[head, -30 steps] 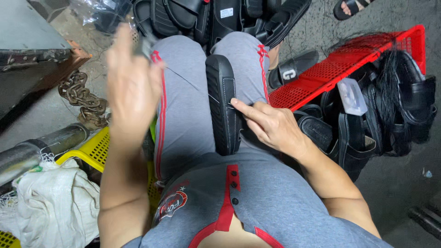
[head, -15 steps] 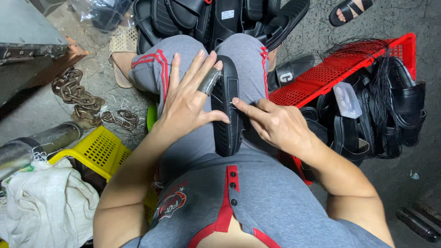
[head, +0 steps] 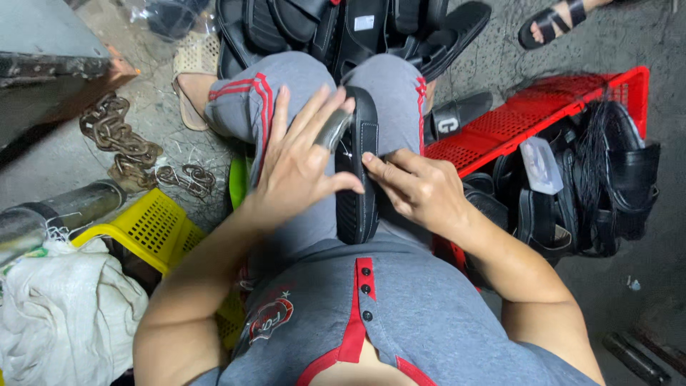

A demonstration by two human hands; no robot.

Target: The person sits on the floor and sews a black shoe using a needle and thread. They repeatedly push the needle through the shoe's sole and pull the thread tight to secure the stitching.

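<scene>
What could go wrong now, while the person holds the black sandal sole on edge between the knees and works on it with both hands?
1. The sandal sole stands on edge, clamped only between the knees; it may tip or slide out.
2. The right hand has its fingertips where the left hand presses in a thimble-like metal piece; a slip could hurt a finger.
3. The red crate of sandals sits beside the right leg and could be knocked.
</scene>
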